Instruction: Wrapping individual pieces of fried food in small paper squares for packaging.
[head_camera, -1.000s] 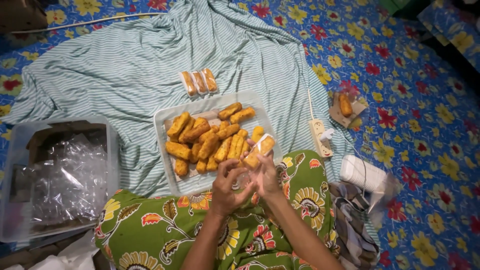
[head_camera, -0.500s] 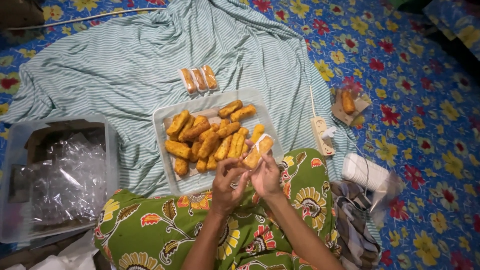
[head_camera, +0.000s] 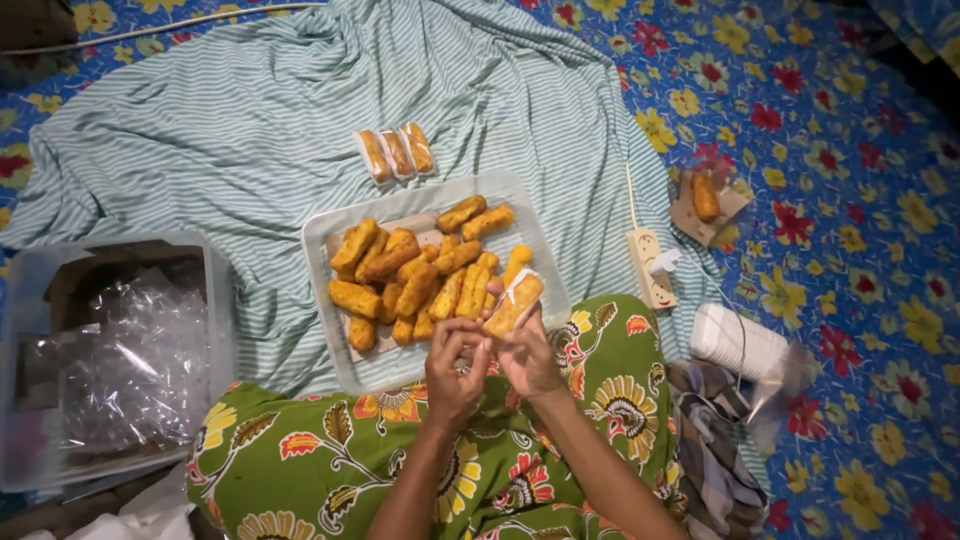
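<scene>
Three wrapped fritters (head_camera: 396, 153); one tray (head_camera: 325, 235); one power strip (head_camera: 651, 265)

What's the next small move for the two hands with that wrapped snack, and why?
Probably set the bagged fried stick down beside the three wrapped pieces on the striped cloth. The right hand holds it above the near edge of the tray, the left hand pinches its lower end, and it already sits inside clear wrap. Whether the wrap is closed is unclear.

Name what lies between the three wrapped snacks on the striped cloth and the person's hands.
In the head view, the clear tray of fried sticks lies between the wrapped snacks and the hands.
</scene>
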